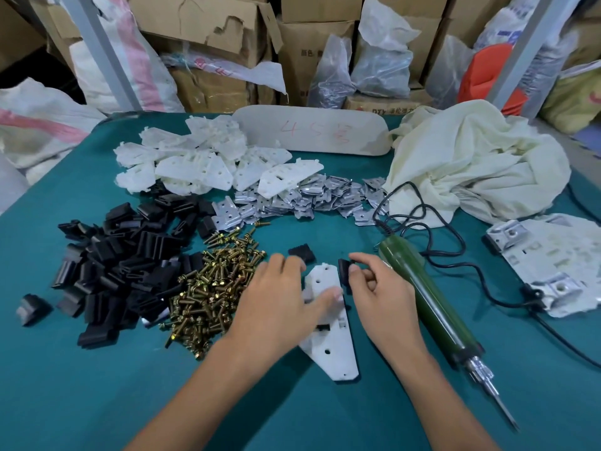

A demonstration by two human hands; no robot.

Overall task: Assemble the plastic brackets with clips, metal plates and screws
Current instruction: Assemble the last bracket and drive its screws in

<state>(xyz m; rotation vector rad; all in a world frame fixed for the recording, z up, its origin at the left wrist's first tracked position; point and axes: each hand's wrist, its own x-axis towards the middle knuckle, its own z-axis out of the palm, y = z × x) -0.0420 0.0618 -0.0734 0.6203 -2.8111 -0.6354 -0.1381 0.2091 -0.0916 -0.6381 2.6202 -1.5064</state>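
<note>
1. Fingers [367,259] of my right hand [377,288] pinch a small black plastic clip [344,267] onto the flat white plastic bracket [335,346]
2. My left hand [276,297], fingers straight, pins it steady by the teal table's [97,385] near edge

Soft, even light fills the scene, bright with no harsh contrast. Faint, diffuse shadows sit close under the left hand [276,297] and the green cylindrical electric screwdriver [432,297]. The heap of silvery metal plates [312,198] glints. Wide-angle distortion bows the edges of the teal cloth-covered table [97,385], and fine detail looks slightly smeared.
</note>
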